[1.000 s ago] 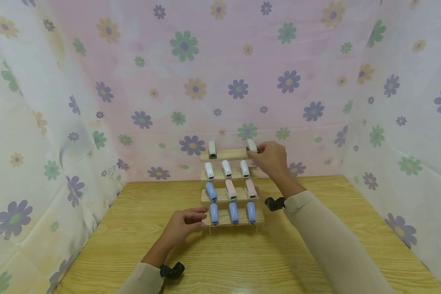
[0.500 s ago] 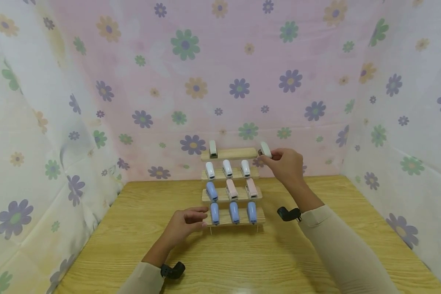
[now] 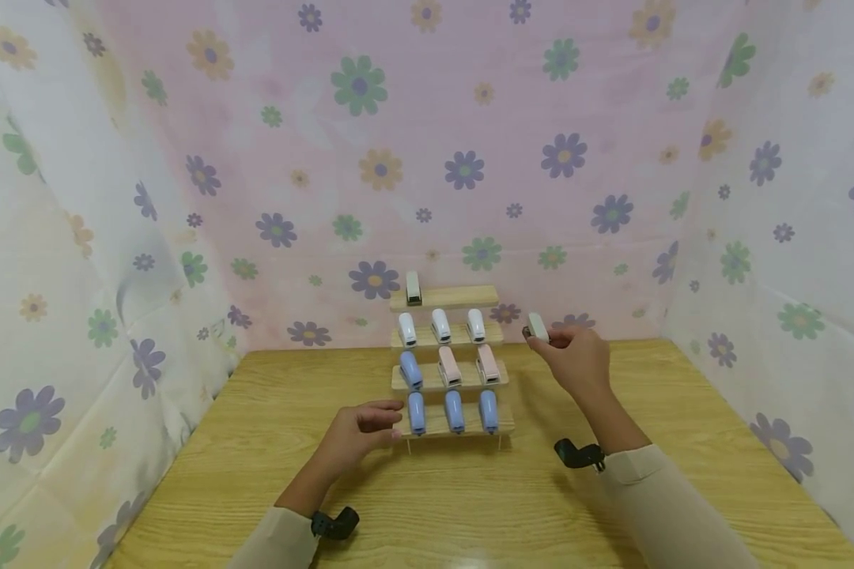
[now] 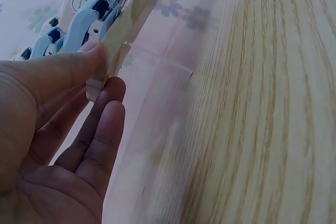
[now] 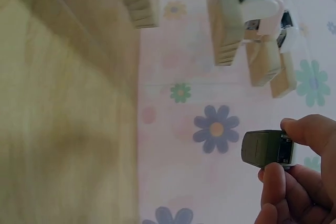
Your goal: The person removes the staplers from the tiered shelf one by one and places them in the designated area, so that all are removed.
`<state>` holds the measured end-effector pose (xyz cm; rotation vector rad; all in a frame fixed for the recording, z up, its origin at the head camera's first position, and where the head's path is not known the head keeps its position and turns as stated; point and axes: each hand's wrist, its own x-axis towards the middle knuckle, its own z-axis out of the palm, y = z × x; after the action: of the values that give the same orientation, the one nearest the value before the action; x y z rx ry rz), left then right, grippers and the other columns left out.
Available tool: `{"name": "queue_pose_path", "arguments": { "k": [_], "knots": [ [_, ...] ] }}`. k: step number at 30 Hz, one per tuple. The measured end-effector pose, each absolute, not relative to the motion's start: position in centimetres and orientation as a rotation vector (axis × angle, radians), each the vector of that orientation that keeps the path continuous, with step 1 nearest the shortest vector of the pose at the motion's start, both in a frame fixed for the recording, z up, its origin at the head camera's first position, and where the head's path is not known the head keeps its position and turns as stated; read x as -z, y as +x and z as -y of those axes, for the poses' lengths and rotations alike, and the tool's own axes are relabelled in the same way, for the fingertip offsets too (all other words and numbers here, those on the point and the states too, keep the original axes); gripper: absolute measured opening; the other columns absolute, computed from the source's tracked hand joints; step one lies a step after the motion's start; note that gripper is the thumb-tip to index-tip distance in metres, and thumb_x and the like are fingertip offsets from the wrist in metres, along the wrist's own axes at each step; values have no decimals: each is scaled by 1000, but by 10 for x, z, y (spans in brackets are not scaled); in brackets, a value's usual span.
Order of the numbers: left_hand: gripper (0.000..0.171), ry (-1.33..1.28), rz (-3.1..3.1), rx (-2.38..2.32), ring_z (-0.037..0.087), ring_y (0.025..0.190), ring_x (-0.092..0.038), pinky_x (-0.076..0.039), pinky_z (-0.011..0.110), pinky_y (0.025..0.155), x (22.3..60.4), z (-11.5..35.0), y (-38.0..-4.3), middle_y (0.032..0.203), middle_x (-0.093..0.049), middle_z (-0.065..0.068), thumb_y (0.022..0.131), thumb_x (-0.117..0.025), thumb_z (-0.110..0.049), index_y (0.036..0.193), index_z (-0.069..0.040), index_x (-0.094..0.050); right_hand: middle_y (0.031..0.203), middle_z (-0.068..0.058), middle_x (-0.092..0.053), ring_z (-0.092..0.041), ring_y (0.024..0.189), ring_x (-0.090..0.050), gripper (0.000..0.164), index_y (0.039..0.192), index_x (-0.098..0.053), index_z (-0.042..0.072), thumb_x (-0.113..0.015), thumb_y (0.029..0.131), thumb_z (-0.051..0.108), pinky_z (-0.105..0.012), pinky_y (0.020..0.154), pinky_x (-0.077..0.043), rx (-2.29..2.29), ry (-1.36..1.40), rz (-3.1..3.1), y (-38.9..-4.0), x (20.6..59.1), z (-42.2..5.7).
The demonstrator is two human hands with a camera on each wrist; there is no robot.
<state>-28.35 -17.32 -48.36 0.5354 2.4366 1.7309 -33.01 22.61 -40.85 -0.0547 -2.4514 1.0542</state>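
In the head view, my right hand [image 3: 576, 359] pinches a pale green mini stapler [image 3: 537, 326] in the air, right of a tiered wooden rack [image 3: 462, 297]. The right wrist view has this stapler [image 5: 261, 148] looking dark green between thumb and fingers. My left hand [image 3: 359, 435] holds the left end of the lowest shelf, thumb above and fingers below the board [image 4: 128, 22] in the left wrist view. One pale green stapler [image 3: 413, 288] stands at the top shelf's left. Below come three white staplers [image 3: 440, 325], then a blue one [image 3: 409, 370] beside two pink [image 3: 449, 366], then three blue [image 3: 454, 411].
The rack stands near the back of a wood-grain table [image 3: 427, 498]. Flower-printed cloth [image 3: 413, 126] hangs behind the table and at both sides. A black camera [image 3: 579, 454] is strapped to the right wrist, another [image 3: 335, 523] to the left.
The right hand has lifted the pale green stapler off the top shelf's right end and carried it right and downward. My left hand has stayed at the lowest shelf.
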Motion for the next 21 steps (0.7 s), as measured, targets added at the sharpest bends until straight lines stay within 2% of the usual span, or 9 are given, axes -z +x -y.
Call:
{"name": "queue_pose_path", "arguments": {
  "k": [7, 17, 21],
  "knots": [
    [33, 544, -2435, -1739, 25, 123, -67, -59, 23, 89, 485, 173, -284, 145, -63, 2, 91, -82, -22, 122, -13, -78, 98, -13, -80, -31, 86, -72, 40, 103, -83, 10, -79, 90, 47, -34, 60, -55, -1048, -44, 2526, -317, 426, -235],
    [34, 545, -2420, -1756, 27, 123, -66, -60, 24, 88, 484, 173, -284, 146, -62, 3, 91, -82, -23, 123, -11, -77, 89, -5, -80, -21, 76, -71, 42, 102, -82, 9, -81, 88, 49, -33, 57, -55, -1137, -60, 2646, -294, 437, -244],
    [32, 560, -2423, -1747, 27, 122, -67, -60, 24, 89, 483, 174, -283, 146, -63, 3, 91, -82, -24, 122, -15, -78, 85, -3, -79, -18, 70, -71, 40, 99, -82, 8, -83, 87, 46, -34, 55, -55, -1182, -73, 2688, -288, 443, -244]
  ]
}}
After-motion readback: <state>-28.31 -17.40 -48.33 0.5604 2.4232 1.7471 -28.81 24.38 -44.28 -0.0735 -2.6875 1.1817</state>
